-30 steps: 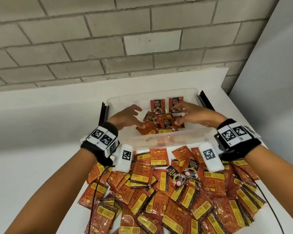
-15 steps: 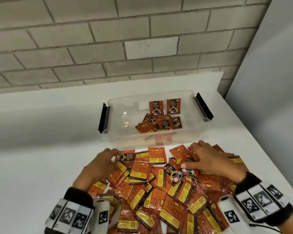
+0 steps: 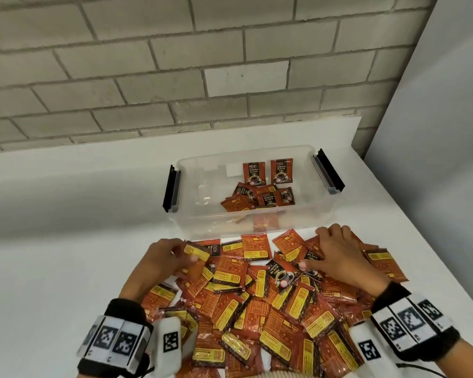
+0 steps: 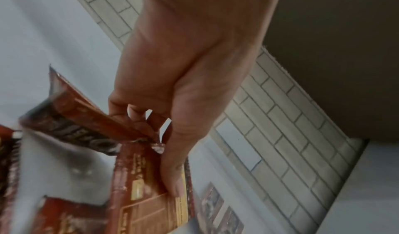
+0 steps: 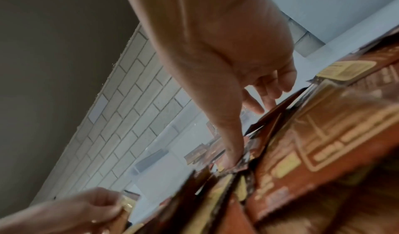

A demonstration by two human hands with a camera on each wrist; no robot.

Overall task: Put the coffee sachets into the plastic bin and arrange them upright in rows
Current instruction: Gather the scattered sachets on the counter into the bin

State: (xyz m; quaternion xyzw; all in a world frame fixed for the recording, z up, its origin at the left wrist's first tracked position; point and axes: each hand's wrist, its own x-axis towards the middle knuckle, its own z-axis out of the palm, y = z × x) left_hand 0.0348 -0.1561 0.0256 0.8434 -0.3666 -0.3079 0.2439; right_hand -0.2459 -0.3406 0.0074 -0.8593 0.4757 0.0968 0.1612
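Note:
The clear plastic bin [image 3: 202, 225] stands at the back of the white table. Two coffee sachets [image 3: 268, 172] stand upright against its far wall, and several more [image 3: 257, 199] lie flat on its floor. A big loose pile of red and yellow sachets [image 3: 257, 309] covers the table in front of the bin. At the pile's far left corner my left hand [image 3: 182, 255] pinches a sachet [image 3: 197, 253] between thumb and fingers, raised a little. The left wrist view shows the thumb pressed on that sachet [image 4: 146, 195]. My right hand [image 3: 322, 249] lies on the pile's far right, thumb pressed down among the sachets.
Black latch handles [image 3: 171, 188] [image 3: 328, 170] stick out at both ends of the bin. A grey brick wall [image 3: 202, 77] rises behind the table, and a plain wall [image 3: 434, 159] stands to the right. Bare white tabletop [image 3: 66, 241] lies left of the pile.
Both hands have drawn back out of the bin and come down on the pile. The left hand has since picked a sachet up off the pile's edge.

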